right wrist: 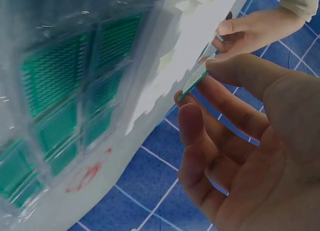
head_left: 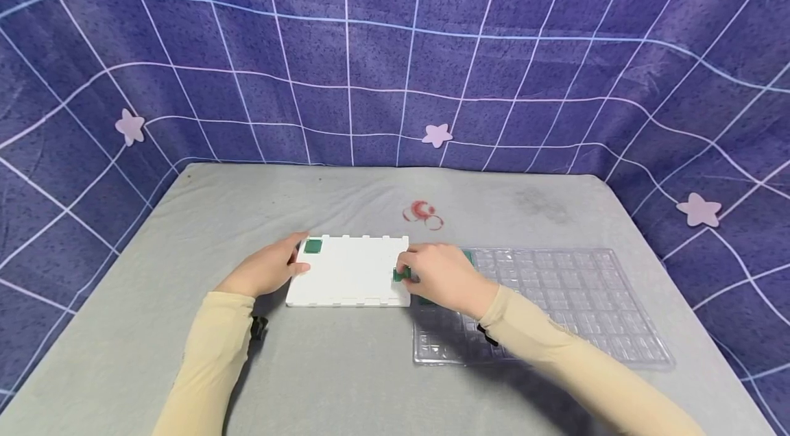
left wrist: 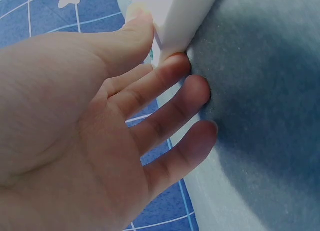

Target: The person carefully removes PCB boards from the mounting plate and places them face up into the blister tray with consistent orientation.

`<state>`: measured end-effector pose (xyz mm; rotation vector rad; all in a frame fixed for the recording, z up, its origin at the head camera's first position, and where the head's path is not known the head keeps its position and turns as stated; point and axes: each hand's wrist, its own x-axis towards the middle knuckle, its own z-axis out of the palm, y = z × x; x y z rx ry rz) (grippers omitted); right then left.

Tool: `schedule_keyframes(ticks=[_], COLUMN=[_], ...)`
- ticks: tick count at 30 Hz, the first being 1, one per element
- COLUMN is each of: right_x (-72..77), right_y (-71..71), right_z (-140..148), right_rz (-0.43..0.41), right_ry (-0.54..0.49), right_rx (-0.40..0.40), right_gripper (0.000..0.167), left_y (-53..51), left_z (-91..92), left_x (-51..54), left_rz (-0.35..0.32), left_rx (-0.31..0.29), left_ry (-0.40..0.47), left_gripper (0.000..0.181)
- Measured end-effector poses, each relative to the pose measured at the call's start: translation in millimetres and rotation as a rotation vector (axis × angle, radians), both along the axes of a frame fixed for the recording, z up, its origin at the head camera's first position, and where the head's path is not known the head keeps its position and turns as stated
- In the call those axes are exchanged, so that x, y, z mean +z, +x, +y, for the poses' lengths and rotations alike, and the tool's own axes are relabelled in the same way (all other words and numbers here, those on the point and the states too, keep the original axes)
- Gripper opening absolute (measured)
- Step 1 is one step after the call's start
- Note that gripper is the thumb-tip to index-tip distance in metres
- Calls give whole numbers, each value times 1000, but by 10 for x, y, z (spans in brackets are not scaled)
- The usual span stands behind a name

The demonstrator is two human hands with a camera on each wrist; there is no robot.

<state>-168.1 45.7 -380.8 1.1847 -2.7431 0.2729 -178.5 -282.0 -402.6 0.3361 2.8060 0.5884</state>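
Observation:
A flat white tray (head_left: 354,273) with notched edges lies on the table, and one small green square circuit board (head_left: 313,246) sits in its far left corner. My left hand (head_left: 265,268) grips the tray's left edge, thumb on top and index finger against the side; its other fingers are loosely bent in the left wrist view. Over the tray's right end, my right hand (head_left: 446,276) pinches another green circuit board (right wrist: 194,84) between thumb and fingers, tilted in the right wrist view. Whether that board touches the tray I cannot tell.
A clear plastic tray (head_left: 555,306) with many compartments lies to the right, partly under my right forearm. Several green circuit boards (right wrist: 55,76) sit in its left compartments. A red mark (head_left: 422,211) stains the grey cloth behind. A blue gridded curtain (head_left: 382,45) surrounds the table.

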Motion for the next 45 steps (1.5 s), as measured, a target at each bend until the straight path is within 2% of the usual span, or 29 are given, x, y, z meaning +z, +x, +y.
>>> schedule_keyframes(ticks=[8, 13, 26, 37, 45], right_x=[-65, -98, -185, -229, -246], right_y=[42, 83, 236, 261, 241], right_z=[253, 471, 943, 1059, 1048], right_rz=[-61, -54, -82, -99, -67], right_ry=[1, -29, -14, 10, 7], right_rx=[-34, -27, -117, -167, -147], right_gripper=[13, 13, 16, 13, 13], left_y=[6, 5, 1, 8, 17], left_z=[-8, -15, -1, 5, 11], left_x=[-10, -18, 5, 16, 22], left_rz=[-1, 3, -4, 8, 12], left_rx=[-5, -7, -8, -8, -10], left_ry=[5, 6, 7, -2, 2], left_gripper=[67, 67, 67, 66, 66])
